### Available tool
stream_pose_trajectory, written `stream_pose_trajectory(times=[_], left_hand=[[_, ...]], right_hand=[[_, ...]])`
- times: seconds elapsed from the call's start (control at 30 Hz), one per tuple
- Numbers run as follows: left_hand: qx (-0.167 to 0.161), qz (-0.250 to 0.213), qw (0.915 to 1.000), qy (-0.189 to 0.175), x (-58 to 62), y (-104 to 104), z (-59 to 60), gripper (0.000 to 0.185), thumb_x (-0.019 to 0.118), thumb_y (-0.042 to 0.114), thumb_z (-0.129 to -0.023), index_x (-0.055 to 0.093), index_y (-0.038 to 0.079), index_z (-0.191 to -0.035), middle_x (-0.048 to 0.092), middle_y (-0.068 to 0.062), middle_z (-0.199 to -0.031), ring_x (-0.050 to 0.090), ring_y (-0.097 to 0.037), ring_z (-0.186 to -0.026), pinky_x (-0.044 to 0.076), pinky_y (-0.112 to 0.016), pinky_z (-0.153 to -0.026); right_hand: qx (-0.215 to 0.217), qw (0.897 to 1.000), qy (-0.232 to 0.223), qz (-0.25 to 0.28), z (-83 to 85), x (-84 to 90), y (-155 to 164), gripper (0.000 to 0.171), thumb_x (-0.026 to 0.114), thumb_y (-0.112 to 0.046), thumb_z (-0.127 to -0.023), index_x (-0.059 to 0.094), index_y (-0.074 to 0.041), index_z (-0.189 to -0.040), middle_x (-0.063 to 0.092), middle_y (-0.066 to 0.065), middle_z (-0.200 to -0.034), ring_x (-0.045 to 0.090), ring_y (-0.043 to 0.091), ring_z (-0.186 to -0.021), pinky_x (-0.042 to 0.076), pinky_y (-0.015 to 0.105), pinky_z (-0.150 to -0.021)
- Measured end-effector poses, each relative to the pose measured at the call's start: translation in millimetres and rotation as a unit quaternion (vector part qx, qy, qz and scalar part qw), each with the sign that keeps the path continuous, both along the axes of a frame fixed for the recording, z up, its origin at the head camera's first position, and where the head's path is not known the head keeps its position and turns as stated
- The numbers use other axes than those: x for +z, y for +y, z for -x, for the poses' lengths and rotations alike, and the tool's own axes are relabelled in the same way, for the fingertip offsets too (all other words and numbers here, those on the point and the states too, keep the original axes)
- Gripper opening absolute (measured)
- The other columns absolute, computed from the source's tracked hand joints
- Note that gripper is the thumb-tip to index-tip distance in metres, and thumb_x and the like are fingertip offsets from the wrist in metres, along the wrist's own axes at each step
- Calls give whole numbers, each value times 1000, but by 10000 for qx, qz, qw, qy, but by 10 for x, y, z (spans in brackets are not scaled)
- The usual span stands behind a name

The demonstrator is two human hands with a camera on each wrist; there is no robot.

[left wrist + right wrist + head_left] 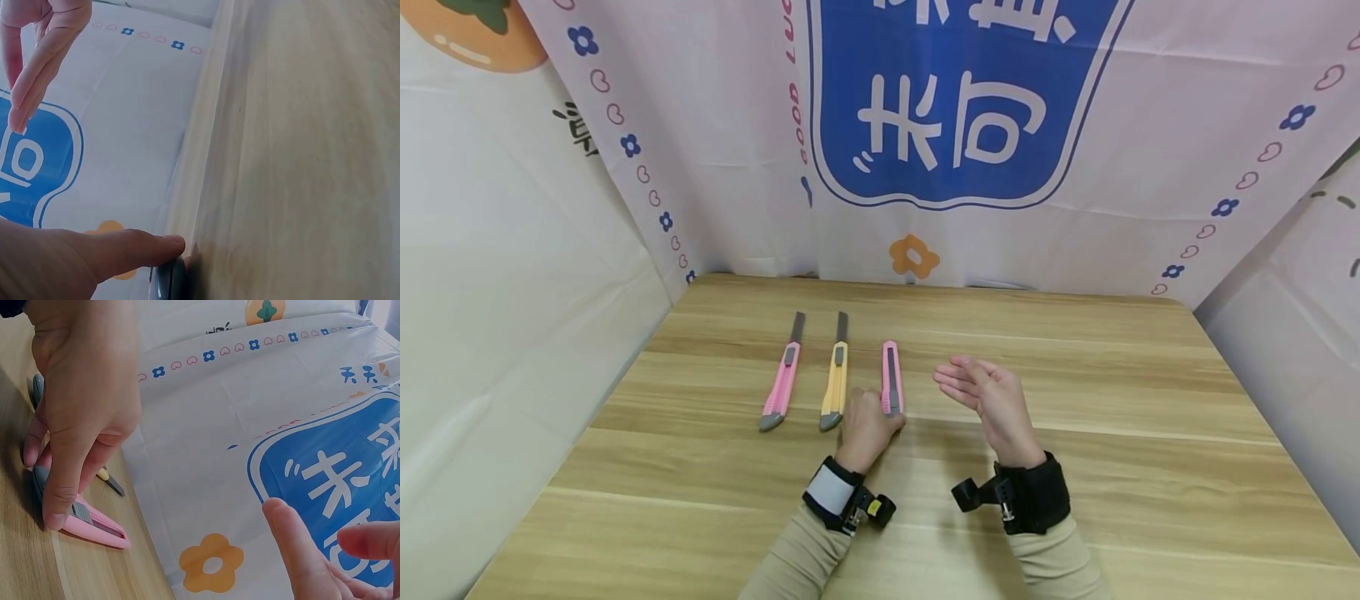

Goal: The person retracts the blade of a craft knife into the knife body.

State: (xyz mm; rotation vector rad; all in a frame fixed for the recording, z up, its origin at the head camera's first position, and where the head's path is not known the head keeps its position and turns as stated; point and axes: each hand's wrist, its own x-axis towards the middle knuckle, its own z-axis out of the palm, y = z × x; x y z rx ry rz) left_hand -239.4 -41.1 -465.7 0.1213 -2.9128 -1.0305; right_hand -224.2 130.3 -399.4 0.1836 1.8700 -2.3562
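My left hand [867,427] holds the grey end of a pink utility knife [891,371] on the table, thumb on one side and fingers on the other. No blade sticks out of this knife's tip. In the left wrist view the thumb [125,253] rests on the dark end cap [167,281]. To its left lie a yellow utility knife [834,383] and another pink utility knife [781,382], both with grey blades extended away from me. My right hand [997,410] hovers right of the held knife, fingers extended and holding nothing.
The wood-grain table [1112,483] runs back to a printed cloth [737,167] hanging behind it. White cloths [512,275] also hang along the left and right sides. Both wrists carry straps with small cameras, the right one black [1037,493].
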Motion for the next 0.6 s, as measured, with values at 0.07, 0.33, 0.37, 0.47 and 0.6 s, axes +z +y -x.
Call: stream_pose_trajectory(times=[0.07,0.33,0.37,0.47,0.6], left_hand=[[-2,11,10000,-19,0,0,4,26,84,14,-67,64,-2,-75,55,-13,-81,46,-19,-66,34,-24,-53],[-88,15,9999,-90,-5,-15,19,26,83,15,-67,63,-1,-74,55,-13,-82,46,-19,-69,35,-25,-55],[-96,15,9999,-85,-5,-18,17,26,83,15,-67,63,-1,-74,55,-13,-82,45,-19,-69,35,-25,-55],[-118,0,9999,-61,-8,-24,15,25,83,14,-67,63,-1,-73,55,-13,-81,45,-19,-69,36,-25,-55],[-140,-41,9999,-69,-1,-29,13,25,83,13,-67,63,0,-73,54,-13,-80,45,-20,-70,36,-25,-56]], right_hand=[[9,10000,-7,-5,2,2,0,37,43,-16,-103,50,11,-127,69,20,-118,73,8,-92,59,26,-87],[35,10000,-11,-4,2,11,4,37,42,-16,-103,49,11,-128,70,19,-118,73,8,-92,58,25,-87],[35,10000,-16,-7,3,9,3,37,42,-16,-103,50,11,-128,69,19,-118,73,8,-92,58,25,-87],[41,10000,-13,-7,1,8,3,37,42,-16,-103,50,11,-128,70,19,-118,73,8,-92,58,25,-87],[56,10000,-8,15,0,5,7,38,43,-17,-103,49,11,-128,71,17,-117,73,8,-92,58,25,-87]])
